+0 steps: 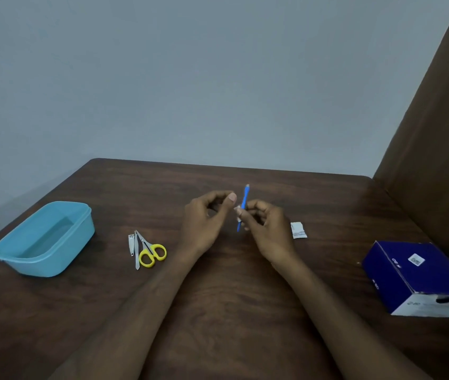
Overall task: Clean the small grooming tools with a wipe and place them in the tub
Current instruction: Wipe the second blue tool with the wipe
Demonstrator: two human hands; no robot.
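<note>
Near left, a yellow-handled pair of scissors (152, 253), steel nail clipper (131, 244) and file are lying uncleaned; the light-blue plastic tub (44, 239) is sitting empty. Centre, the right hand (265, 229) is pinching a slim blue stick tool (243, 207) with a white wipe (237, 212); the left hand (206, 218) is hovering beside, fingers curled, gripping nothing.

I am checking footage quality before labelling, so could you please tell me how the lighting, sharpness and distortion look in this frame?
Head view: dim, even light with soft shadows, notably beside the blue tub; no glare on the table. Soft focus blurs the print on the sachet and dark blue box. Wide-angle stretch shows in the forearms. The blue tool in the right hand looks slightly smeared.
</note>
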